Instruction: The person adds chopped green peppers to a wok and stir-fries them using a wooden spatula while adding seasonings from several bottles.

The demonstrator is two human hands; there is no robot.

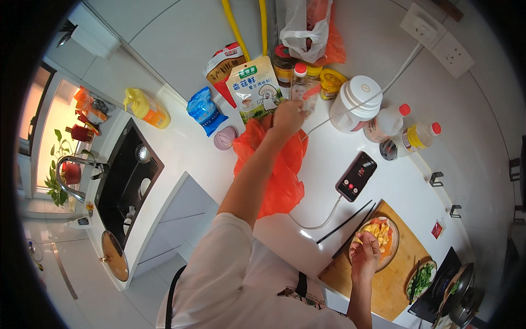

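Observation:
My left hand (289, 116) reaches over a red plastic bag (283, 177) on the white counter. Its fingers are closed on a small clear plastic packet (311, 98) with a red part, which partly covers a red-capped bottle behind. A seasoning pouch (254, 88) with a mushroom drawing stands just left of this hand. My right hand (366, 251) is held over a plate of scrambled egg and tomato (388, 236), fingers curled together, nothing visible in them. The plate rests on a wooden cutting board (394, 296). Black chopsticks (344, 222) lie near the board's edge.
A phone (356, 177) with its charging cable lies mid-counter. White tub (356, 105), bottles and jars line the wall. A cut onion (225, 138) sits beside a blue packet (205, 111). The black sink (127, 185) is left; a bowl of chopped greens (423, 277) and pans (458, 288) are right.

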